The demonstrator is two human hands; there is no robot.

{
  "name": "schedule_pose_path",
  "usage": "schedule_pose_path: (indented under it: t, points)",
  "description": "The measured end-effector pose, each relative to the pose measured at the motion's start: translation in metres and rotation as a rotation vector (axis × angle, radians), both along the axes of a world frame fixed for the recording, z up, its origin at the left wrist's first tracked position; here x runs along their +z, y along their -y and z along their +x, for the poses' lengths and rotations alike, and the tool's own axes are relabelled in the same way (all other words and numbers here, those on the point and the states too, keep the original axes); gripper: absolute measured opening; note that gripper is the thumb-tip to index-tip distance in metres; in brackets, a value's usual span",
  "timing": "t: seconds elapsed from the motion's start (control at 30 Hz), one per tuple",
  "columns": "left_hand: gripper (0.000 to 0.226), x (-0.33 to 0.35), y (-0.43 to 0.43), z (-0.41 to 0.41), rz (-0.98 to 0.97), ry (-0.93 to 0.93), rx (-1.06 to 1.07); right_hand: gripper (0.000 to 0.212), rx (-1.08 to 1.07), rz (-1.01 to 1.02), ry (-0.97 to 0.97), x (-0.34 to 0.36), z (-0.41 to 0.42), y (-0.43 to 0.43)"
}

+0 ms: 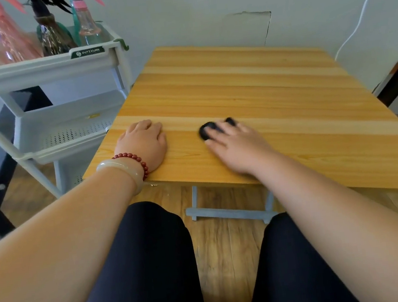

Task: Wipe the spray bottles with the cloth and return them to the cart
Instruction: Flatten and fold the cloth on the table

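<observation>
While the left hand (pixel 141 142) rests loosely curled and empty on the counter (pixel 259 80), the right hand (pixel 237 146) lies flat, grip wide, fingers spread over a dark cloth (pixel 206 131).

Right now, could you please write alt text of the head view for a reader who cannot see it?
A seated person's right hand lies with spread fingers on a small, blurred black item, perhaps the cloth, on a wooden table; the left hand rests nearby. Spray bottles stand in the top tray of a grey cart at left.
</observation>
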State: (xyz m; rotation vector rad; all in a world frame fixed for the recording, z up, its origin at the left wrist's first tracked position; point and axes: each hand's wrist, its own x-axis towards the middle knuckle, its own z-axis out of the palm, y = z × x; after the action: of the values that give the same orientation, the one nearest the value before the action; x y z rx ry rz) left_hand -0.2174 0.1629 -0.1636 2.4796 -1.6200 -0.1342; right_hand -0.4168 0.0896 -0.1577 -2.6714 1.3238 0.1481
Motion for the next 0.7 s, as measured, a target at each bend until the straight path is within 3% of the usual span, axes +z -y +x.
schedule_pose_path:
  t: [0.1, 0.33, 0.57, 0.7]
  points:
    - [0.048, 0.005, 0.001, -0.009, -0.001, 0.036, -0.008, 0.061, -0.244, -0.023, -0.047, 0.0, -0.022, 0.015]
    - [0.047, 0.007, 0.018, -0.049, -0.01, -0.01, -0.163, 0.057, 0.099, 0.016, 0.002, -0.001, 0.003, -0.022]
    - [0.048, -0.005, 0.012, -0.046, -0.028, -0.052, -0.141, 0.058, -0.291, 0.024, -0.031, 0.004, -0.045, 0.008]
    - [0.048, -0.007, 0.013, -0.045, -0.036, -0.049, -0.132, 0.056, -0.008, -0.001, 0.019, -0.001, -0.02, -0.041]
